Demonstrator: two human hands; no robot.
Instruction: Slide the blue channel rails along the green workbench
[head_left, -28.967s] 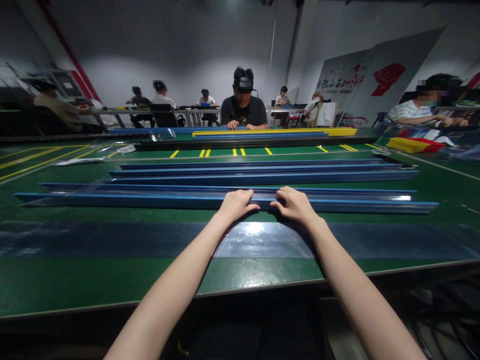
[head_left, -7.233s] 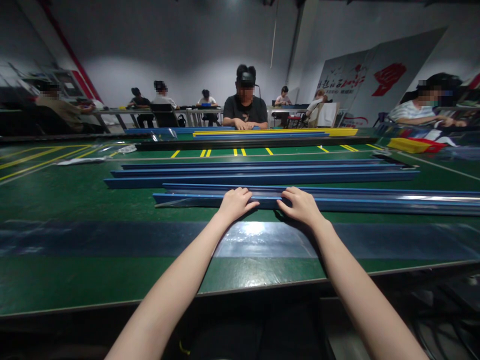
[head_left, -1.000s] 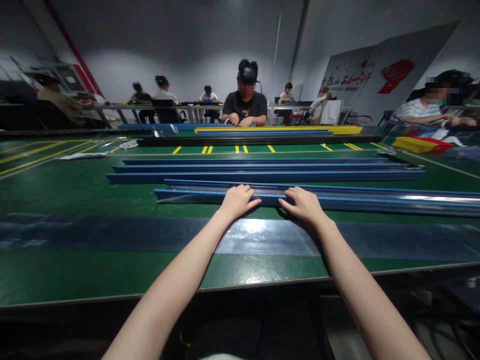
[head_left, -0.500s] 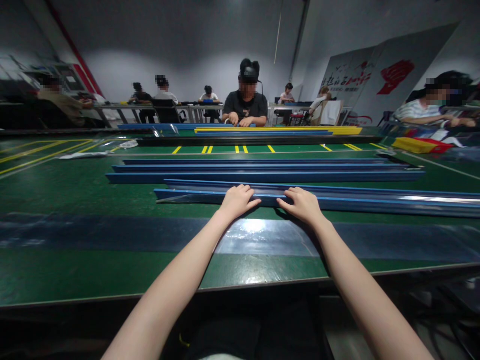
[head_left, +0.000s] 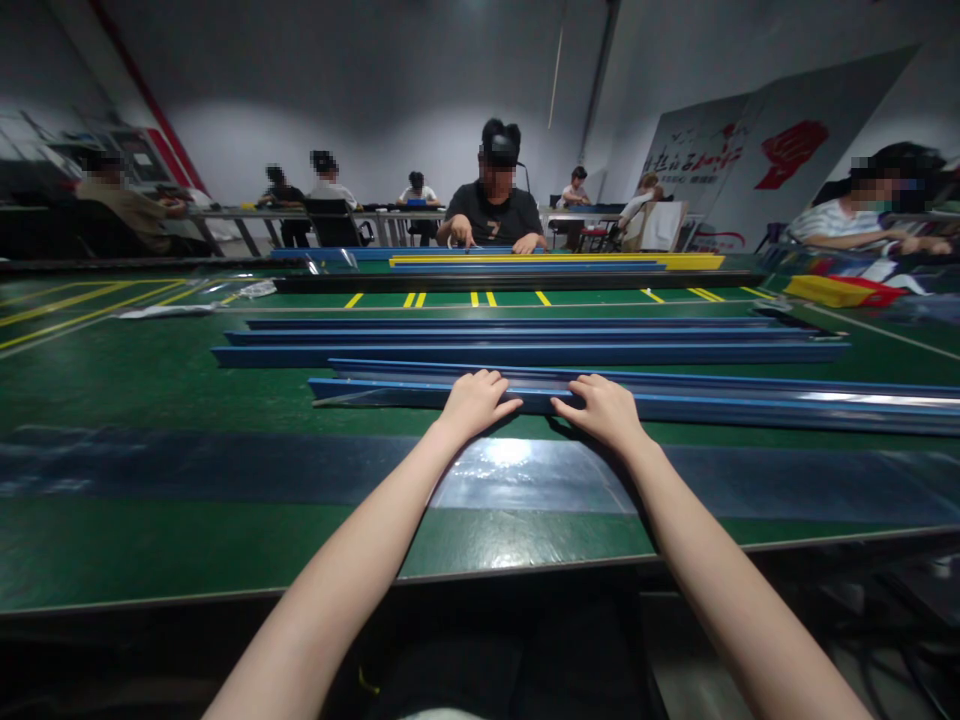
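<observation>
Left hand (head_left: 478, 402) and right hand (head_left: 604, 408) lie side by side, a short gap between them, on a long blue channel (head_left: 538, 402). The channel lies crosswise on the green worktop (head_left: 225, 555), in front of the person; its left end is in view, while its right end runs beyond the edge of the view. The grip of each hand pinches the channel's near wall, the fingers bent over the upper edge and the thumb set along the outer face; the thumbs point toward each other, and how firmly they press cannot be told. Nearer the person, a wide transparent strip (head_left: 517, 475) lies flat, parallel to the channel, and both forearms pass above it. Beyond the channel, and apart from it, lies a group of blue profiles (head_left: 525, 354), roughly parallel. Farther off, yellow markings (head_left: 480, 299) cross the surface in front of a long black profile (head_left: 480, 284), behind which lies a yellow strip (head_left: 682, 261). A yellow tray (head_left: 817, 290) sits at the far right, next to a red one. Opposite, a co-worker (head_left: 491, 215) in a dark shirt sits with both hands at another blue piece (head_left: 337, 254).
</observation>
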